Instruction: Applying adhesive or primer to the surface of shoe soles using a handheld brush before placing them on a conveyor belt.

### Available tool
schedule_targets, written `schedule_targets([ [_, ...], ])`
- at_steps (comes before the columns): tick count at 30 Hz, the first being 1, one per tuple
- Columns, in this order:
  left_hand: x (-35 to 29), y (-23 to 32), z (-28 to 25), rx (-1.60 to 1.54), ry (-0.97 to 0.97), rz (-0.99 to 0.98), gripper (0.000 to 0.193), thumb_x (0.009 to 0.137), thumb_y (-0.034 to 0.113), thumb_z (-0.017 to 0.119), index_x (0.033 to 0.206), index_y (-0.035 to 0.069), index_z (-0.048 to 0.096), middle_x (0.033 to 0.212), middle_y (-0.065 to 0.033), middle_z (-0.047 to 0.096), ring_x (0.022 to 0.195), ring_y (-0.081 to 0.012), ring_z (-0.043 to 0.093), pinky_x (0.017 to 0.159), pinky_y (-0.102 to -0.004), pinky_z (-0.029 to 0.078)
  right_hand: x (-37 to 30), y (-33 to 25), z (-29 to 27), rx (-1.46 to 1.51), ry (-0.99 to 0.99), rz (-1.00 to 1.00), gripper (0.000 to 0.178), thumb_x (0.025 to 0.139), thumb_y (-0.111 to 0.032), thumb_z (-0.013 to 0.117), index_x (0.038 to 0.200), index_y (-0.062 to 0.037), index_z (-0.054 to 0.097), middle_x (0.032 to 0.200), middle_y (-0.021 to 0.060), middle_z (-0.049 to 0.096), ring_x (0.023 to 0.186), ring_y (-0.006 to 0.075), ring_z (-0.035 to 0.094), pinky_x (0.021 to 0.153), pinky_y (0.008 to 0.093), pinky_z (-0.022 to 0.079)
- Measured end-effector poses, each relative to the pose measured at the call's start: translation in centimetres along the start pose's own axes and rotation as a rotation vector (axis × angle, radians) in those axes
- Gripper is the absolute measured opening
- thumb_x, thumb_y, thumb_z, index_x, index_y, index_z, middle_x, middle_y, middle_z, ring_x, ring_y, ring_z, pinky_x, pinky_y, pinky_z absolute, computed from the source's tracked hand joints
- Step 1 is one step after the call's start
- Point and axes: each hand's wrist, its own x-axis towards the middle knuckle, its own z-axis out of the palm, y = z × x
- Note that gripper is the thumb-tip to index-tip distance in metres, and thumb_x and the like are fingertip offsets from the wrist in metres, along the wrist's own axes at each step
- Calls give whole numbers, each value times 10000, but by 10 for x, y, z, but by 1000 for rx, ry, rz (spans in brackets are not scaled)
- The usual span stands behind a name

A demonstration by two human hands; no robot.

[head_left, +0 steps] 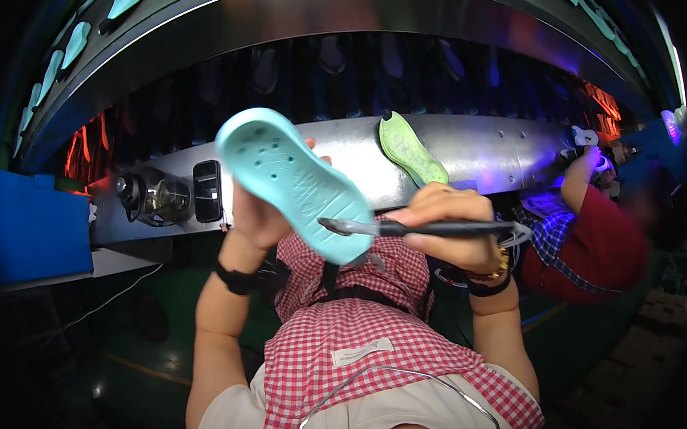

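In front of me stretches a long, brushed silver metal bench (503,140). Beyond and above the bench I see a broad, smooth grey metal ledge (333,13), with a dark recess (190,106) between. A flat-sided blue panel (41,230) stands at the bench's left end. Red-orange glowing bars (86,146) shine past both its ends. Below the bench I have a shiny dark green floor (180,281) with a thin yellow line (147,370).

You have two hands (260,216), one blue sole (291,174) and one black-handled tool (465,228). You also have one green sole (411,147), one jug (161,197), one black tray (197,197), one bench (484,146) and one co-worker (605,243); the far blue soles (77,43) are too small to count.
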Motion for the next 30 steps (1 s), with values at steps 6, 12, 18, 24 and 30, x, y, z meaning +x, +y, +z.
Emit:
schedule_targets([
  [6,13,-44,-3,41,1,14,829,763,707,140,1275,81,323,1115,-190,493,1014,-332,495,899,-486,368,11,34,22,7,198,223,195,693,-40,662,881,6,632,726,87,611,674,116,571,603,214,457],
  [12,14,-28,-20,113,-104,272,822,750,717,173,1239,84,361,1014,-132,538,962,-283,518,921,-479,349,-7,19,33,-296,-171,-37,158,637,-90,666,791,-84,629,657,67,585,629,207,572,608,298,423],
  [18,14,-42,11,134,-50,326,815,752,713,193,1245,81,339,949,-127,537,917,-269,520,918,-474,351,14,23,29,-56,57,140,216,666,-66,688,877,-45,645,721,79,599,657,154,577,585,252,451],
  [24,7,-20,12,122,-70,416,808,737,727,186,1143,70,423,971,-130,543,916,-274,537,894,-463,389,5,4,23,265,22,254,208,675,-10,662,881,-18,636,801,97,618,710,163,591,640,251,462],
  [30,5,-7,19,238,-146,453,850,714,745,186,1108,36,438,973,-140,538,900,-263,544,858,-432,427,7,21,17,246,-295,34,219,643,0,683,858,-17,643,877,109,637,918,225,550,838,329,416],
])
